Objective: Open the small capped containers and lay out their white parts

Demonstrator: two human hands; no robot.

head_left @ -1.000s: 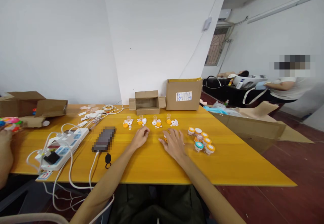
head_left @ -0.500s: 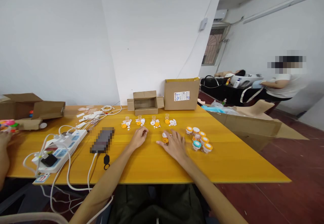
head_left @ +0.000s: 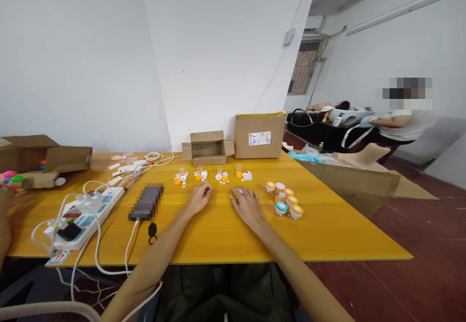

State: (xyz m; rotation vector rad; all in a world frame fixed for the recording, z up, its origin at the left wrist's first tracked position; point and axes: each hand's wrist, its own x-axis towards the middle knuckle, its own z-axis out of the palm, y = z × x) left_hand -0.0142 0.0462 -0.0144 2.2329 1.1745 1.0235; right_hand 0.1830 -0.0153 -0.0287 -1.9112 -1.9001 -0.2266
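My left hand (head_left: 199, 198) rests on the yellow table (head_left: 225, 234) with its fingers curled under; whatever may be inside them is hidden. My right hand (head_left: 247, 206) lies flat with fingers spread over a small white and orange part (head_left: 238, 191) that barely shows at the fingertips. Just beyond both hands runs a row of small orange and white parts (head_left: 220, 177) with tiny clear cups. To the right of my right hand stands a cluster of small jars (head_left: 286, 201) with orange, white and teal lids.
Two cardboard boxes (head_left: 208, 147) (head_left: 259, 136) stand at the wall. A power strip (head_left: 85, 213) with cables, a blurred phone (head_left: 146, 201) and a key fob (head_left: 152, 230) lie at left. Another person's arm (head_left: 5, 225) is at the left edge; a person (head_left: 400, 123) works at back right.
My right hand slid forward over the orange part that showed beside its fingers before. The left hand stayed put. The camera shifted a little to the right.
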